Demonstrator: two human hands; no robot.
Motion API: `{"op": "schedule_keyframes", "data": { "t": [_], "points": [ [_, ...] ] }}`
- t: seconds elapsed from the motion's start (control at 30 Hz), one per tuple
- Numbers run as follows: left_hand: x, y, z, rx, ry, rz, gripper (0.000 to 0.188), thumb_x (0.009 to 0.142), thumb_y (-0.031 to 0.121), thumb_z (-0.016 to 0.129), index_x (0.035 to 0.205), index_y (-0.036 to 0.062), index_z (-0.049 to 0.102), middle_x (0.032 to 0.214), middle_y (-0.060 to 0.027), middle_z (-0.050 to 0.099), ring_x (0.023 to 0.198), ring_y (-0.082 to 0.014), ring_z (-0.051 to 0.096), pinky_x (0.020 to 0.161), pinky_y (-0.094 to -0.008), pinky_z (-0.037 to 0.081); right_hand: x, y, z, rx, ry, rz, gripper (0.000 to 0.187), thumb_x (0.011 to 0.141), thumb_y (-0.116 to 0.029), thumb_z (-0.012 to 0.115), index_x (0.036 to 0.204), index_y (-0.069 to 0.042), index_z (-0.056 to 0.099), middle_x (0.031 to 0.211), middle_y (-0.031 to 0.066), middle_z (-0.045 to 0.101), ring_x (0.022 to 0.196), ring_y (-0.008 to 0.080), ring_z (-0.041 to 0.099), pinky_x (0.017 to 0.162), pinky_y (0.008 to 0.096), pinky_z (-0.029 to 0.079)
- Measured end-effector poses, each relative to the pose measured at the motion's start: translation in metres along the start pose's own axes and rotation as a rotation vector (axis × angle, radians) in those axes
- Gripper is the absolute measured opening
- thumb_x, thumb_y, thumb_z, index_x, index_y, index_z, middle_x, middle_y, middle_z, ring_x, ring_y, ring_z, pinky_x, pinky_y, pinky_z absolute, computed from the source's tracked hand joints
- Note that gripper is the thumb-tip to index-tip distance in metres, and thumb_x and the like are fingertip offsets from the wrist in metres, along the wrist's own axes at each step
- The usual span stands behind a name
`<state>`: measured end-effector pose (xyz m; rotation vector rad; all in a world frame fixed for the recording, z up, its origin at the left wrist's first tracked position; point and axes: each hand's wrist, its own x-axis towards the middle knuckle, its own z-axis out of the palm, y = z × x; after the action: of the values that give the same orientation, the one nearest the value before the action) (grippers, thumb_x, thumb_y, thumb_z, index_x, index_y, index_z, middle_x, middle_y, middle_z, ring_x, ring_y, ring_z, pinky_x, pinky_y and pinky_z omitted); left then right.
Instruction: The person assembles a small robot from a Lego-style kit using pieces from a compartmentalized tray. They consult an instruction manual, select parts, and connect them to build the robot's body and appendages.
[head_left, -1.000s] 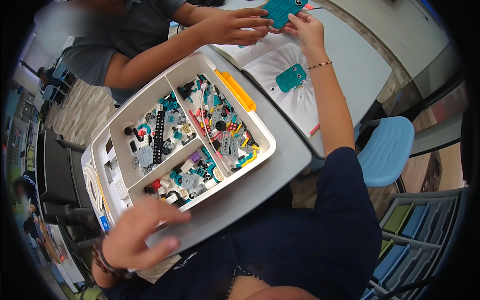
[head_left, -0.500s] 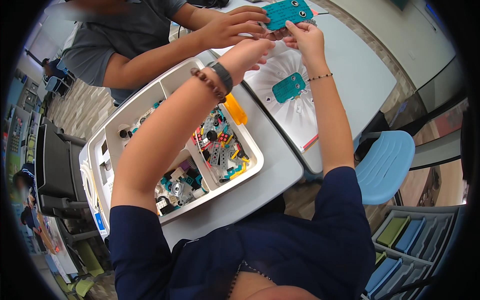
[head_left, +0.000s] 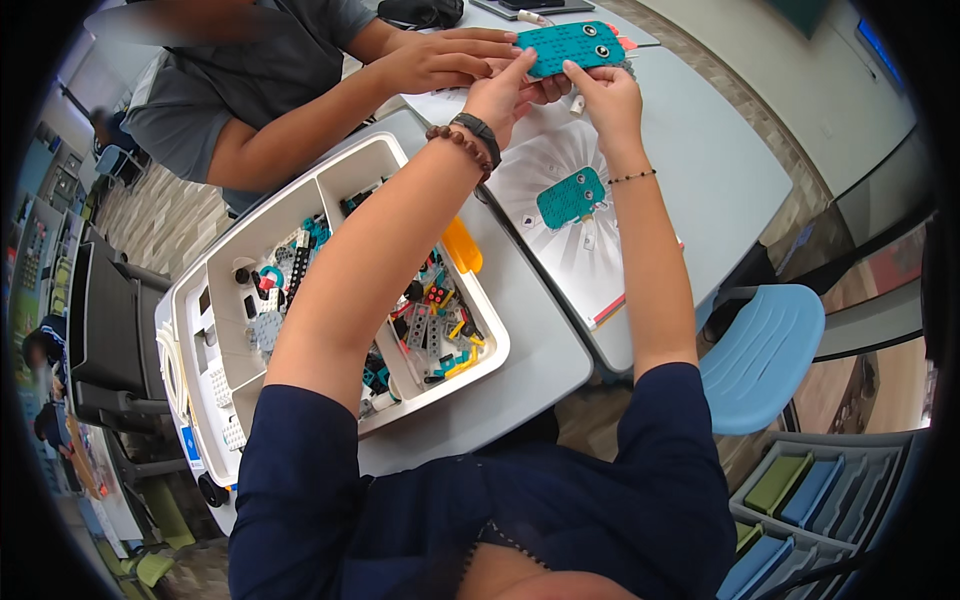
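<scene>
A flat teal plate with two round eyes [head_left: 572, 45] is held up over the far table. My left hand [head_left: 505, 92], with a bead bracelet and dark band at the wrist, grips its near left edge. My right hand [head_left: 603, 95] grips its lower right side. Another person's hand [head_left: 440, 58] touches the plate's left end. Below my hands lies an open booklet [head_left: 560, 240] with a picture of the same teal plate. Under my left forearm sits a white sorting tray [head_left: 300, 200] with several small coloured building pieces.
A person in a grey shirt [head_left: 230, 90] sits at the far left. The grey table [head_left: 530, 360] bears the tray; a blue chair seat [head_left: 760, 350] stands at the right. Coloured bins [head_left: 800, 490] are at the lower right, a dark chair [head_left: 110, 330] at the left.
My left hand has left the tray's near corner, swung up across the tray and taken hold of the teal plate. My right hand stays on the plate.
</scene>
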<state>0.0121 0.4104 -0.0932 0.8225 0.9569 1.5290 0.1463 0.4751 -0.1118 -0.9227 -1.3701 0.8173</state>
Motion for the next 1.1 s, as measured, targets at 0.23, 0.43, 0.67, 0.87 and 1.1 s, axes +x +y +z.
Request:
{"op": "schedule_keyframes", "data": {
  "t": [0.23, 0.43, 0.67, 0.87, 1.1],
  "points": [
    [0.014, 0.001, -0.008, -0.016, -0.012, -0.031, 0.036, 0.08, 0.03, 0.065, 0.096, -0.0003, 0.054, 0.09, -0.0074, 0.058, 0.082, -0.0141, 0.057, 0.076, -0.0239, 0.047, 0.001, -0.004, -0.002, 0.12, -0.011, 0.064, 0.045, 0.064, -0.029, 0.078, 0.083, 0.005, 0.056, 0.075, 0.0107, 0.061, 0.063, 0.0122, 0.057, 0.055, 0.0227, 0.046],
    [-0.004, 0.005, 0.002, 0.033, 0.034, 0.082, 0.031, 0.081, 0.026, 0.061, 0.085, -0.0044, 0.058, 0.079, -0.0095, 0.061, 0.072, -0.0141, 0.059, 0.068, -0.023, 0.046, -0.015, -0.01, -0.006, 0.175, -0.032, 0.139, 0.046, 0.065, -0.028, 0.078, 0.086, 0.003, 0.052, 0.079, 0.0081, 0.058, 0.07, 0.0113, 0.054, 0.061, 0.023, 0.044],
    [-0.038, 0.03, -0.012, 0.123, 0.0, 0.217, 0.031, 0.081, 0.029, 0.063, 0.089, -0.0001, 0.059, 0.085, -0.0051, 0.062, 0.078, -0.0093, 0.058, 0.075, -0.0202, 0.045, -0.042, -0.05, -0.017, 0.284, -0.007, 0.203, 0.061, 0.066, -0.036, 0.075, 0.104, 0.001, 0.045, 0.088, 0.005, 0.051, 0.076, 0.0104, 0.047, 0.063, 0.0228, 0.039],
    [-0.096, 0.077, -0.024, 0.493, -0.071, 0.566, 0.032, 0.081, 0.023, 0.065, 0.097, -0.0036, 0.057, 0.089, -0.0037, 0.061, 0.082, -0.0069, 0.056, 0.077, -0.0208, 0.045, -0.08, -0.084, -0.041, 0.3, 0.243, -0.255, 0.052, 0.073, -0.028, 0.069, 0.11, -0.002, 0.044, 0.094, 0.0046, 0.048, 0.087, 0.0142, 0.047, 0.073, 0.0284, 0.041],
    [-0.213, 0.137, -0.018, 1.183, -0.326, 1.227, 0.047, 0.057, 0.013, 0.073, 0.097, -0.0037, 0.055, 0.086, -0.0122, 0.055, 0.074, -0.0191, 0.057, 0.07, -0.0262, 0.048, -0.157, -0.235, -0.068, -0.585, -0.289, -1.102, 0.06, 0.061, -0.021, 0.075, 0.112, 0.001, 0.052, 0.111, 0.0145, 0.053, 0.107, 0.0249, 0.047, 0.098, 0.0398, 0.029]
  ]
}}
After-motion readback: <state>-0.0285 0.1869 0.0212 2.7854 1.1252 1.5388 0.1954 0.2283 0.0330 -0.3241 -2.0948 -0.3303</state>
